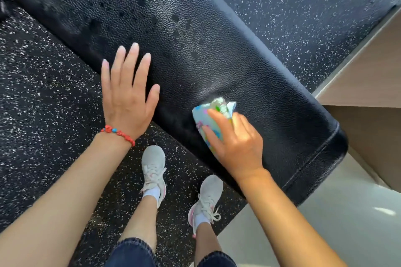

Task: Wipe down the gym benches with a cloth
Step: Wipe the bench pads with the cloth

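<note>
Arms: bare, no sleeves.
Left wrist: a red beaded bracelet (118, 132) with one blue bead.
Legs: dark denim hems (132, 251), frayed.
Feet: pale laced sneakers (153, 167), pink-trimmed, over white socks (152, 192).

A black rubber floor (43, 76) flecked with white runs under everything at the left, the bottom centre and the upper right. Two pale grey laced shoes stand on it: the left shoe (153, 171) further forward, the right shoe (207, 199) just beside and behind it, both with pink at the sole and white socks (152, 193). Dark denim cuffs (132, 251) show at the bottom edge. A red bead bracelet (118, 133) with one blue bead circles a wrist. At the right lie a pale smooth floor (336, 212) and a beige panel (368, 76).
</note>
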Tool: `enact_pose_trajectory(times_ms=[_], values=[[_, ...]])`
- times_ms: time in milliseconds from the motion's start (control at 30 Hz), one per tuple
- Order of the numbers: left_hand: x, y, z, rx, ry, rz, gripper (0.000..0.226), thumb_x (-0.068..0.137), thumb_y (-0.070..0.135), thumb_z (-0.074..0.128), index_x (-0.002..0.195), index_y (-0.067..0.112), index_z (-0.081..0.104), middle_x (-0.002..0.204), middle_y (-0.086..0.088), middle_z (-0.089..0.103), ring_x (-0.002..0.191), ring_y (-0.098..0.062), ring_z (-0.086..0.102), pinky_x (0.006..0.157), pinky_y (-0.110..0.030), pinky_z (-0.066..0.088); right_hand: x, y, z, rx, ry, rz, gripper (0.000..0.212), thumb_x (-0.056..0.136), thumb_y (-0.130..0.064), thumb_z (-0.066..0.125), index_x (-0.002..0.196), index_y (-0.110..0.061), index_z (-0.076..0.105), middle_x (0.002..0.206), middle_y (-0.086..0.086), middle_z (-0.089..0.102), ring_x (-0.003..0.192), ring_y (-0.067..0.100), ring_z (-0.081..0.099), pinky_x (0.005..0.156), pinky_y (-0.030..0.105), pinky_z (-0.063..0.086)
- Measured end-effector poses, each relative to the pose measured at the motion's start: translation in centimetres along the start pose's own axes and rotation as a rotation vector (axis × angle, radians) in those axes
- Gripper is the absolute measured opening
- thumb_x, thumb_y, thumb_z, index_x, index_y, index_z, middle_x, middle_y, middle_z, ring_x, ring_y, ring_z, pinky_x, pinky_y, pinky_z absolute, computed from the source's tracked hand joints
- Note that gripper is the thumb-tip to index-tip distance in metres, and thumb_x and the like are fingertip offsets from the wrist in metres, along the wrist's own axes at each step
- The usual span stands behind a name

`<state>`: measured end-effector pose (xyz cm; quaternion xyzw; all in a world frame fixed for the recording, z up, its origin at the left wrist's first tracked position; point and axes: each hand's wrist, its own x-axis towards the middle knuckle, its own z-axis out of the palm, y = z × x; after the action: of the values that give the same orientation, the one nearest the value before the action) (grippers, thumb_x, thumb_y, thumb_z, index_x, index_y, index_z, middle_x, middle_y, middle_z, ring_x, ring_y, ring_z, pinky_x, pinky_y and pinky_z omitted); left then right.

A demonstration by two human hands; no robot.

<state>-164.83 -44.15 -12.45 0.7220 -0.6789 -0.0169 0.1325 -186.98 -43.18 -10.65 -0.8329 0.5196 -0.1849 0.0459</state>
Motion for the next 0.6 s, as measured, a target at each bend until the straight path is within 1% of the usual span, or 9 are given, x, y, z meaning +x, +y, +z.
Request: enact_pose_trajectory(times_ms=[33,100,167,267,333,433,533,567,600], values=[[0.1,-0.5,0.1,0.001,-0.016,0.0,0.049,0.096,0.028,0.042,0.138,0.004,0.04,0.147,-0.019,0.034,0.137,-0.036,0.026,0.112,-0.052,0.012,1.1,0.9,0.3,-0.04,0.013,0.032,0.028,0.091,-0.034,0.054,0.101,-0.013,0.069,0.067,0.009,0.057,0.058,0.026,0.056,0.055,0.033,0.046],[0.1,-1.0,0.3,-0.006,-0.026,-0.003,0.05,0.096,0.029,0.041,0.139,0.005,0.039,0.148,-0.019,0.033,0.137,-0.036,0.026,0.112,-0.053,0.013,4.1,2.4,0.8,-0.057,0.038,0.191,0.028,0.087,-0.032,0.058,0.104,-0.013,0.068,0.075,0.012,0.063,0.064,0.028,0.061,0.059,0.032,0.046],[0.0,-0.8,0.6,-0.017,-0.005,-0.009,0.05,0.096,0.028,0.041,0.139,0.004,0.039,0.147,-0.019,0.034,0.137,-0.037,0.027,0.111,-0.053,0.014,6.6,3.0,1.2,-0.039,0.058,0.326,0.028,0.085,-0.031,0.059,0.106,-0.014,0.067,0.082,0.012,0.066,0.069,0.028,0.064,0.057,0.032,0.048],[0.1,-0.5,0.8,-0.03,0.012,-0.03,0.05,0.094,0.026,0.043,0.138,0.004,0.04,0.146,-0.019,0.036,0.136,-0.037,0.028,0.111,-0.055,0.015,6.7,1.1,1.6,-0.033,0.093,0.42,0.029,0.086,-0.03,0.058,0.107,-0.013,0.066,0.087,0.015,0.066,0.072,0.03,0.064,0.058,0.029,0.045],[0.1,-0.4,0.9,-0.045,0.007,-0.032,0.05,0.094,0.027,0.041,0.138,0.004,0.04,0.146,-0.019,0.036,0.136,-0.037,0.028,0.111,-0.054,0.015,4.9,-1.8,2.0,-0.036,0.078,0.333,0.029,0.091,-0.034,0.053,0.107,-0.013,0.065,0.081,0.014,0.063,0.066,0.03,0.061,0.056,0.031,0.046],[0.1,-0.8,0.7,-0.047,-0.013,-0.017,0.05,0.096,0.031,0.037,0.139,0.005,0.039,0.147,-0.018,0.035,0.136,-0.036,0.027,0.111,-0.053,0.014,3.2,-4.1,2.1,0.032,-0.019,0.174,0.029,0.093,-0.039,0.046,0.109,-0.019,0.058,0.073,0.009,0.058,0.062,0.026,0.057,0.054,0.032,0.045],[0.3,-1.1,0.2,-0.053,-0.048,-0.001,0.052,0.095,0.032,0.037,0.139,0.005,0.039,0.147,-0.018,0.034,0.136,-0.035,0.026,0.111,-0.053,0.015,4.8,-2.1,2.0,-0.022,-0.029,0.003,0.025,0.091,-0.036,0.052,0.108,-0.019,0.057,0.068,0.008,0.056,0.059,0.026,0.056,0.053,0.033,0.043],[0.2,-1.1,0.1,-0.059,-0.055,0.004,0.052,0.094,0.031,0.039,0.139,0.005,0.04,0.147,-0.018,0.034,0.137,-0.035,0.026,0.111,-0.053,0.015,6.1,-1.1,2.1,-0.065,-0.008,0.001,0.026,0.091,-0.036,0.053,0.108,-0.017,0.061,0.069,0.01,0.058,0.06,0.028,0.057,0.051,0.033,0.046],[0.2,-1.2,-0.1,-0.066,-0.056,0.013,0.052,0.094,0.031,0.04,0.139,0.005,0.041,0.147,-0.018,0.034,0.137,-0.036,0.027,0.112,-0.054,0.015,7.7,-0.1,2.3,-0.085,0.014,0.055,0.029,0.089,-0.035,0.054,0.107,-0.015,0.064,0.073,0.012,0.062,0.062,0.03,0.06,0.051,0.032,0.048]])
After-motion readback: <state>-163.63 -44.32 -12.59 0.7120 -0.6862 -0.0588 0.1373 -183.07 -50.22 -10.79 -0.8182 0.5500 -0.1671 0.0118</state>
